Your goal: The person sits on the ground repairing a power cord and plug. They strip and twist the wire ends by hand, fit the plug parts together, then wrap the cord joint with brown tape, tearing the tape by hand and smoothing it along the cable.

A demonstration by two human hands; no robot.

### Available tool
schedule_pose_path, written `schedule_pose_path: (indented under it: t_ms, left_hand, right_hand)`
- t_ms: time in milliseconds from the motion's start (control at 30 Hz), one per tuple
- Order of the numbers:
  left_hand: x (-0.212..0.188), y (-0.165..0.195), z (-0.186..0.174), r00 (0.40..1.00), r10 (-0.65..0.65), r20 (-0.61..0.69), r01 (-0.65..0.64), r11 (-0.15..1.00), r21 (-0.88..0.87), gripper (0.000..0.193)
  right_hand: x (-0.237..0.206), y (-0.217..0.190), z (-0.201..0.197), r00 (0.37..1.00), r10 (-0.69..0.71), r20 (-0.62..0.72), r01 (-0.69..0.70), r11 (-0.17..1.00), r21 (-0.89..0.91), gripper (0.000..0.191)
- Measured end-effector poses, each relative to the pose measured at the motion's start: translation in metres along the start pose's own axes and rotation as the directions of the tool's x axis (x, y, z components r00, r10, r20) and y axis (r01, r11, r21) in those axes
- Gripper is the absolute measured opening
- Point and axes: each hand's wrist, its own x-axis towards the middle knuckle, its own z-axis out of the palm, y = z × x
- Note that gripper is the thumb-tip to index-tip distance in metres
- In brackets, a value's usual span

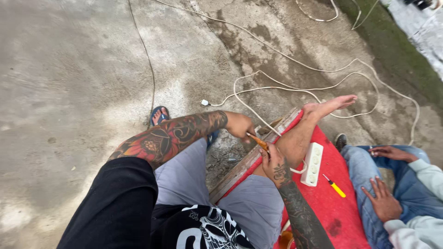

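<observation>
My left hand [240, 124] is closed around the wooden handle of a tool [258, 141] whose tip rests against the grey wooden edge [240, 167] of a red-topped board [341, 212]. My right hand [273, 162] grips the lower part of the same tool right at that edge. My right leg lies across the red top, foot [330, 105] bare. My left foot, in a blue sandal [159, 115], stands on the concrete.
A white power strip [313, 163] and a yellow-handled screwdriver [335, 186] lie on the red top. White cables [295, 87] loop over the concrete. Another person in jeans and a pale sleeve sits at the right, hands [383, 200] on their knees.
</observation>
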Motion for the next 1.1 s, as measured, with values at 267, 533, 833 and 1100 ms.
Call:
schedule_pose_path:
  t_ms: [267, 533, 833, 1100]
  left_hand:
    - [-0.044, -0.001, 0.002, 0.971, -0.237, -0.025, 0.230, 0.960, -0.161, 0.032]
    - [-0.057, -0.012, 0.014, 0.978, -0.049, -0.203, 0.127, 0.912, 0.390, 0.020]
    - [-0.102, 0.009, 0.047, 0.730, -0.099, -0.677, 0.171, 0.984, 0.041, 0.042]
    - [-0.197, -0.027, 0.088, 0.167, -0.669, -0.724, 0.778, 0.540, -0.320, 0.063]
  right_hand:
    - [-0.002, 0.021, 0.008, 0.989, -0.123, 0.080, 0.097, 0.956, 0.275, 0.081]
    - [-0.049, -0.009, 0.165, 0.864, -0.494, -0.101, 0.455, 0.850, -0.263, 0.060]
    - [-0.017, 0.049, 0.321, 0.598, -0.580, 0.553, 0.756, 0.180, -0.629, 0.029]
    - [-0.019, 0.054, 0.298, 0.775, -0.506, 0.378, 0.563, 0.284, -0.776, 0.017]
